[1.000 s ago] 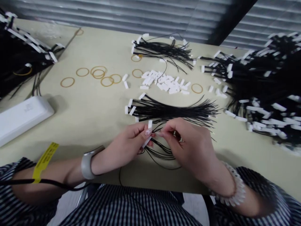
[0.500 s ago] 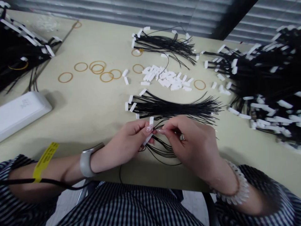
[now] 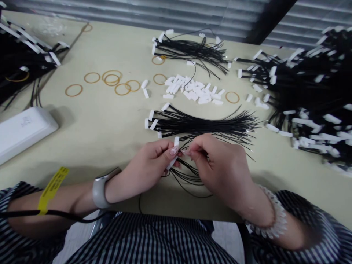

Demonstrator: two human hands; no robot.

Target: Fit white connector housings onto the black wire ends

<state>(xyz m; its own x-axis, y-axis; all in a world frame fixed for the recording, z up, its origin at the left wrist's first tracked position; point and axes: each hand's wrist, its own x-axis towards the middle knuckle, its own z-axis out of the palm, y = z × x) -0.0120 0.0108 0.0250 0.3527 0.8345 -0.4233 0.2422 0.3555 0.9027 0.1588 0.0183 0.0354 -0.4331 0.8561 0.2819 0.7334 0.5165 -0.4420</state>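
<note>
Over the near side of the desk (image 3: 110, 124), white plastic (image 3: 176, 140) sits in the left hand (image 3: 147, 165).
It shows above and below the thumb of that closed grip, wires (image 3: 189, 167) trailing right; just beside, the right hand (image 3: 225, 172) pinches, on what I cannot tell.

Amber rubber bands (image 3: 112, 74) lie scattered across a pale tabletop (image 3: 110, 121), several overlapping left of centre, as grey horizontal blinds (image 3: 192, 18) and a dark slanting post (image 3: 271, 24) stand beyond its far edge. A rounded white case (image 3: 26, 132) sits at left, clear plastic pieces (image 3: 52, 26) at upper left; below, a yellow printed label (image 3: 52, 189) flags a black cable (image 3: 24, 212).
</note>
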